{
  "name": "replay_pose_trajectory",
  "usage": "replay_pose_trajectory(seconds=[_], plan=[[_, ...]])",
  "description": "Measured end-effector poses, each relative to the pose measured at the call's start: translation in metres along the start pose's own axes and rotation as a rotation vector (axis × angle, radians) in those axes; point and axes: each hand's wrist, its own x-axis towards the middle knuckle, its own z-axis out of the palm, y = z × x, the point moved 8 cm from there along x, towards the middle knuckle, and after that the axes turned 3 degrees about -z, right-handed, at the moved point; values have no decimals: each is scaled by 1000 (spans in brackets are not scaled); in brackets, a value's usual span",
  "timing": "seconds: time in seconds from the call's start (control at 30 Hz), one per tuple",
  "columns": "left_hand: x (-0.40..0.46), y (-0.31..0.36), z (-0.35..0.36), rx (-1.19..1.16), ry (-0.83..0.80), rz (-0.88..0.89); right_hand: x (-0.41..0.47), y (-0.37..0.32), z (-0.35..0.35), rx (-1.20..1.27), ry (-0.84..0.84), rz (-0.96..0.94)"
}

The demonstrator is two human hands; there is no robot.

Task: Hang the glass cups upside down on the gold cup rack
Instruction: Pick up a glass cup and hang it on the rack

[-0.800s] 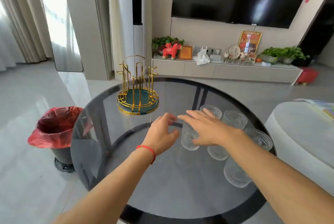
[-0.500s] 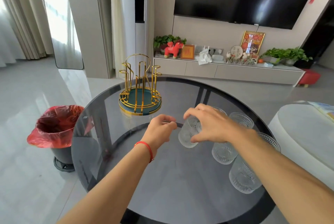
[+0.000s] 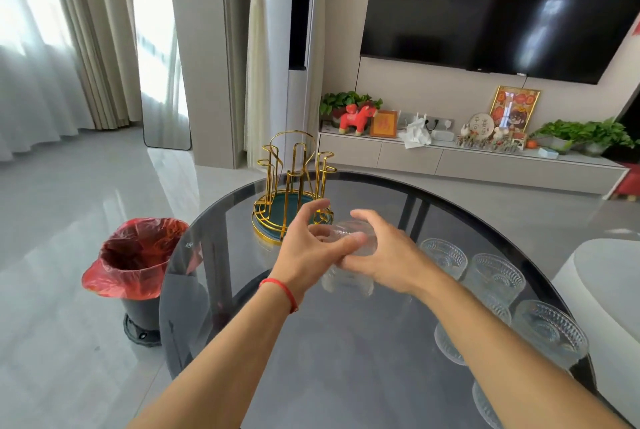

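Note:
A clear ribbed glass cup (image 3: 349, 238) is held above the dark round glass table (image 3: 346, 359), turned bottom-up and blurred by motion. My right hand (image 3: 384, 255) grips it from the right. My left hand (image 3: 311, 252), with a red string on its wrist, touches the cup from the left with fingers curled around it. The gold cup rack (image 3: 294, 186) on a teal base stands just behind the hands at the table's far left, with nothing on its prongs. Several more glass cups (image 3: 495, 273) stand upright at the table's right side.
A bin with a red bag (image 3: 138, 259) stands on the floor left of the table. A white round seat (image 3: 609, 290) is at the right. A TV cabinet (image 3: 467, 162) with plants and ornaments lines the far wall.
My right hand lifted one cup off the table and brought it left toward the rack, turning it over. My left hand rose to meet the cup. The camera view tilted up.

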Motion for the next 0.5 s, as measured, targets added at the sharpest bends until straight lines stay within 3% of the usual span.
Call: replay_pose_trajectory(seconds=[0.07, 0.13, 0.23, 0.33, 0.5], plan=[[13, 0, -11, -13, 45, 31, 13, -1, -6, 15, 53, 5], [26, -7, -24, 115, 111, 46, 26, 2, -19, -3, 87, 21], [41, -28, -31, 625, 147, 101, 48, 5, -50, 4, 151, 22], [51, -53, -25, 1004, 44, 112, 71, 4, -79, 95, 216, 24], [68, -67, -29, 1143, 0, 27, 120, 3, -95, 375, 383, 55]])
